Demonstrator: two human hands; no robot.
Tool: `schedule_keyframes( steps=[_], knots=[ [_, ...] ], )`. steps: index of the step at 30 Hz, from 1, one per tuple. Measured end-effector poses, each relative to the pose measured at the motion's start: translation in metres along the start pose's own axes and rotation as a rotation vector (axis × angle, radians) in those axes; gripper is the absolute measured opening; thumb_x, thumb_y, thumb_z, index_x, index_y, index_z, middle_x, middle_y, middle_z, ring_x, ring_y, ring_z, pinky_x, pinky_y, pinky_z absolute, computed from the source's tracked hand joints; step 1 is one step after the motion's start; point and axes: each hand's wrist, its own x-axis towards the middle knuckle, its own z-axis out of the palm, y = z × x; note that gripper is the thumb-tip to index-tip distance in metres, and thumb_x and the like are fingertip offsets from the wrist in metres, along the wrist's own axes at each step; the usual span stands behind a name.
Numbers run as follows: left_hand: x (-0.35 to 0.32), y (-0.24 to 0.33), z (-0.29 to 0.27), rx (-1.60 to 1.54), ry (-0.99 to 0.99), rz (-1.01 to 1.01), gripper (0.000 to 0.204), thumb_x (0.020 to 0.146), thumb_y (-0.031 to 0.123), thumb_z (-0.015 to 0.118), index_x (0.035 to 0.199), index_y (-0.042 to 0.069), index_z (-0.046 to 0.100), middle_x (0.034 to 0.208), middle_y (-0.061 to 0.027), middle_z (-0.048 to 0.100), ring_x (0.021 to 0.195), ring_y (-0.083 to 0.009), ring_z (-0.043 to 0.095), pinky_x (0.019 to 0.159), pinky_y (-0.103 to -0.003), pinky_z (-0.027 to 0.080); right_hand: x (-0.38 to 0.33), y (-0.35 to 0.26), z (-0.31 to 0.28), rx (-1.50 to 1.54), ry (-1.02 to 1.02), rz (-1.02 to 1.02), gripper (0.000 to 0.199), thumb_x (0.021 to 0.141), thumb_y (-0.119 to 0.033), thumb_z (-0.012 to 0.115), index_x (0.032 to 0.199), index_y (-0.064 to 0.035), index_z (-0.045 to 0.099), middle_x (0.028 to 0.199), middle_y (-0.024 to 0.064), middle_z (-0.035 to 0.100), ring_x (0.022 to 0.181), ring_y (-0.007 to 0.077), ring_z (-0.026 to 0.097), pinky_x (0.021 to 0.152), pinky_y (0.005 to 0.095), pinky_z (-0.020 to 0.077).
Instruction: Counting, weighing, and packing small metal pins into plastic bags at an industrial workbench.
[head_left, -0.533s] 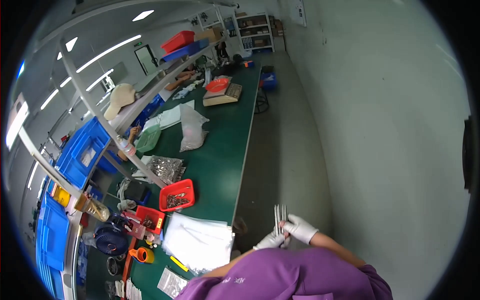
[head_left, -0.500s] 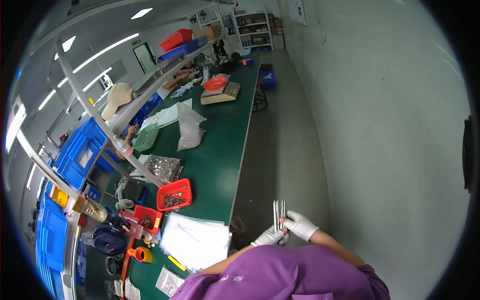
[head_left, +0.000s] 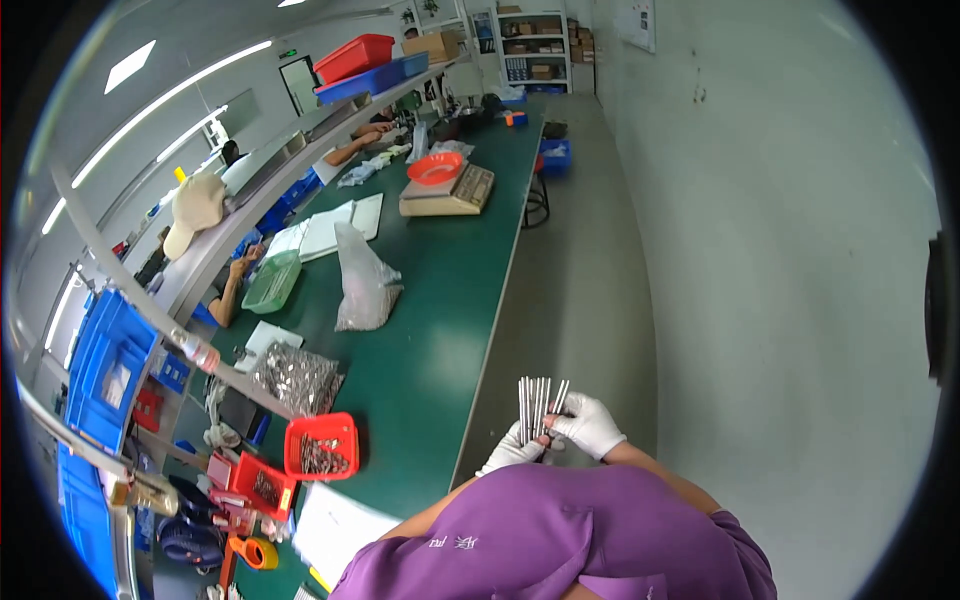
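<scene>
Several thin silvery metal rods stand upright, fanned side by side in front of my chest. My left hand, in a white glove with bare fingertips, is closed round their lower ends. From the other side my right hand, gloved the same way, pinches the rods at the right end of the fan. Both hands are beyond the right edge of the green table, over the floor. My purple top hides part of the left hand and the rods' lower ends.
On the table are a red tray of small metal parts, a bag of metal pieces, a plastic sack, a green basket and a scale with a red dish. A pale wall runs along my right. Co-workers' arms reach in at the table's far left.
The rods have spread from a tight bunch into a wider fan. My view has shifted, and the table's things sit lower and further left in it.
</scene>
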Motion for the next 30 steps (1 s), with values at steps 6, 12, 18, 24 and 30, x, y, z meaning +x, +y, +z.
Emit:
schedule_keyframes(
  steps=[6, 12, 18, 24, 30],
  knots=[
    [0.084, 0.064, -0.010, 0.030, 0.039, -0.050, 0.027, 0.088, 0.004, 0.046, 0.114, 0.009, 0.047, 0.089, -0.0086, 0.061, 0.069, -0.0166, 0.061, 0.062, -0.029, 0.052, 0.098, -0.014, -0.030, -0.120, -0.007, 0.074, 0.016, 0.079, -0.009, 0.062, 0.093, -0.0025, 0.055, 0.083, 0.0030, 0.059, 0.079, 0.0107, 0.054, 0.074, 0.0253, 0.0450],
    [0.170, 0.075, -0.032, -0.054, 0.277, 0.004, 0.019, 0.087, 0.006, 0.049, 0.105, 0.007, 0.048, 0.088, -0.0122, 0.062, 0.073, -0.0199, 0.063, 0.059, -0.032, 0.054, 0.179, -0.018, -0.075, 0.148, 0.049, 0.095, 0.010, 0.085, -0.011, 0.056, 0.090, -0.0034, 0.054, 0.082, 0.0035, 0.058, 0.074, 0.0121, 0.056, 0.067, 0.0263, 0.0470],
    [0.258, 0.105, -0.058, -0.066, 0.354, 0.200, 0.017, 0.086, 0.011, 0.053, 0.102, 0.011, 0.050, 0.078, -0.0043, 0.055, 0.053, -0.0096, 0.043, 0.044, -0.022, 0.037, 0.302, -0.049, -0.181, 0.256, 0.185, 0.040, 0.011, 0.084, -0.014, 0.057, 0.088, -0.0033, 0.054, 0.073, 0.0078, 0.059, 0.060, 0.0108, 0.054, 0.055, 0.0238, 0.0453],
    [0.337, 0.140, -0.066, -0.266, 0.430, 0.311, 0.018, 0.089, 0.022, 0.048, 0.103, 0.012, 0.050, 0.075, -0.0023, 0.053, 0.047, -0.0090, 0.039, 0.041, -0.021, 0.031, 0.413, -0.067, -0.229, 0.147, -0.056, 0.146, 0.016, 0.084, -0.016, 0.057, 0.091, -0.0024, 0.053, 0.077, 0.0074, 0.059, 0.061, 0.0099, 0.052, 0.057, 0.0238, 0.0452],
    [0.377, 0.165, -0.072, -0.137, 0.574, 0.477, 0.027, 0.088, 0.028, 0.049, 0.109, 0.012, 0.045, 0.072, -0.0026, 0.053, 0.044, -0.0083, 0.036, 0.038, -0.022, 0.028, 0.521, -0.067, -0.204, 0.015, -0.416, 0.166, 0.020, 0.085, -0.019, 0.056, 0.095, -0.0016, 0.054, 0.084, 0.0036, 0.058, 0.076, 0.0112, 0.055, 0.070, 0.0241, 0.0465]
  ],
)
